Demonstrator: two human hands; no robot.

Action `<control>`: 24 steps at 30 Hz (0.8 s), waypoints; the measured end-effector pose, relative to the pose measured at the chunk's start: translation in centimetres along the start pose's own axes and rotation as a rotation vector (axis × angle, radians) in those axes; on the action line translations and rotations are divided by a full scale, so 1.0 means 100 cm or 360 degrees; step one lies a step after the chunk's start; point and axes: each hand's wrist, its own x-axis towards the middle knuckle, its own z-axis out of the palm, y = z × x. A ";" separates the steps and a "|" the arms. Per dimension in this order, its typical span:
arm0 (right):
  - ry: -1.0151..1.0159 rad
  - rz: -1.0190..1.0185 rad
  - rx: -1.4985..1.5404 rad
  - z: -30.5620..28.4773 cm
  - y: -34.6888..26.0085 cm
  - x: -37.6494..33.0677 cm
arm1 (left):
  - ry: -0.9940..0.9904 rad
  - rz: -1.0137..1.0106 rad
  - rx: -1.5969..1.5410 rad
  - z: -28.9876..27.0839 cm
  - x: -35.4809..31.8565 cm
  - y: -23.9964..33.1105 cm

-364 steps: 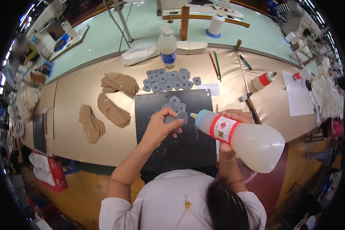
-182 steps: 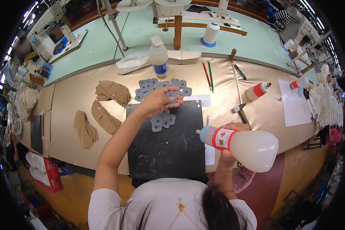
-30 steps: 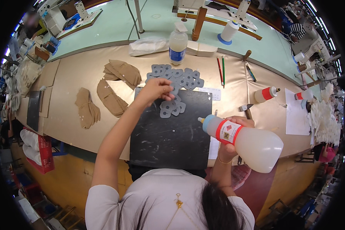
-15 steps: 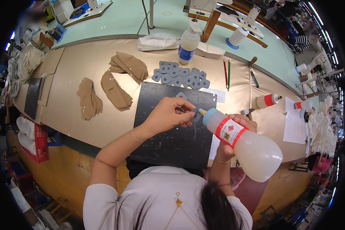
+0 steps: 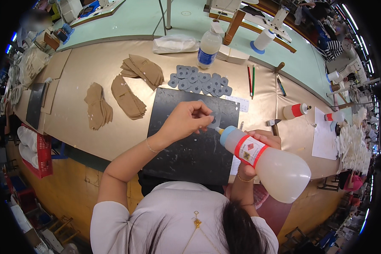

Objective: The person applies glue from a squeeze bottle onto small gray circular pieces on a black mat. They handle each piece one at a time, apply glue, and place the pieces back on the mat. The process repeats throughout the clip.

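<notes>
My left hand (image 5: 186, 120) pinches 1 grey piece (image 5: 214, 120) at the glue bottle (image 5: 266, 163) my right hand (image 5: 258, 142) grips; the far grey pile (image 5: 201, 82) looks unglued.

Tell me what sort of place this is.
Probably a shoe or leather-goods workshop, at a gluing bench. Stacks of tan cut pieces and a row of grey cut pieces lie by a black work mat, the right hand tips a squeeze bottle, and a sewing machine stands behind.
</notes>
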 end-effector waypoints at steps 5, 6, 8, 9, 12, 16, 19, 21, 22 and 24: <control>0.0037 0.0000 -0.0031 0.005 0.000 -0.002 | 0.0044 0.0109 0.0139 0.004 -0.001 0.000; 0.0048 -0.0006 -0.0024 0.005 0.001 -0.002 | 0.0052 0.0115 0.0165 0.005 -0.002 0.001; -0.0019 0.0061 -0.0077 0.004 -0.001 -0.001 | 0.0066 0.0126 0.0210 0.006 -0.002 0.002; -0.0052 0.0095 -0.0104 0.002 -0.001 -0.001 | 0.0068 0.0120 0.0204 0.007 -0.002 0.002; -0.0081 0.0204 0.0050 -0.004 0.005 -0.003 | 0.0072 0.0086 0.0162 0.006 -0.001 -0.001; 0.0092 0.0313 0.0313 -0.010 0.012 -0.008 | 0.0025 -0.0003 0.0128 0.004 0.009 -0.003; 0.0244 0.0416 0.0277 -0.005 0.006 -0.006 | 0.0078 0.0046 0.0226 -0.005 0.039 -0.019; 0.0262 0.0482 0.0227 -0.002 0.000 -0.002 | 0.0166 0.0055 0.0365 -0.018 0.062 -0.025; 0.0242 0.0468 0.0216 -0.003 0.001 -0.003 | 0.0207 0.0025 0.0459 -0.023 0.074 -0.024; 0.0199 0.0441 0.0203 -0.006 0.002 -0.005 | 0.0450 0.0103 0.0880 -0.035 0.095 -0.036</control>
